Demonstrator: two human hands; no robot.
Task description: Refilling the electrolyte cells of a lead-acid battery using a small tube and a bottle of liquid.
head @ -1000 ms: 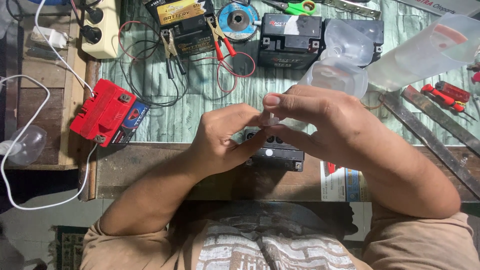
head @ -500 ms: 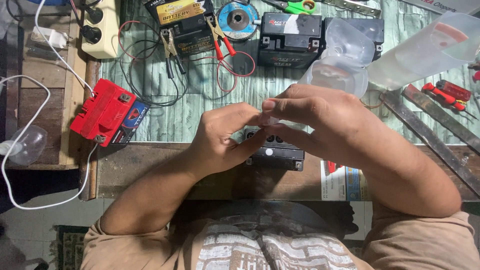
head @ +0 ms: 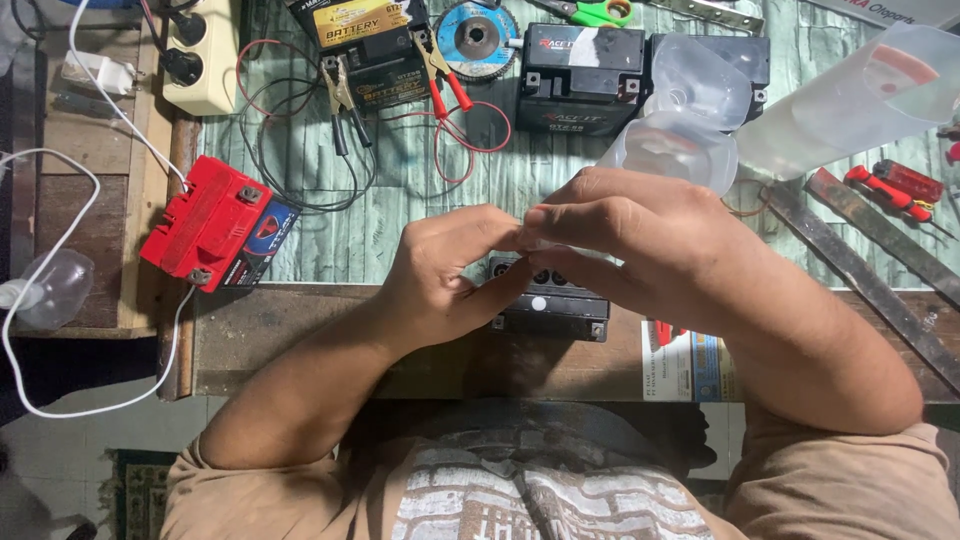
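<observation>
While both hands (head: 560, 255) pinch a small clear piece (head: 543, 243), black battery (head: 548, 305) just beneath, grip closed.

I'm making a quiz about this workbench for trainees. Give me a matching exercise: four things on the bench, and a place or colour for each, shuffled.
Things:
1. red battery
2. scissors
3. small black battery
4. grinding disc

Places or colours:
A. under the left hand and right hand
B. green handles
C. at the left edge of the bench
D. round, blue rim, top centre

Pairs: 1-C, 2-B, 3-A, 4-D
</observation>
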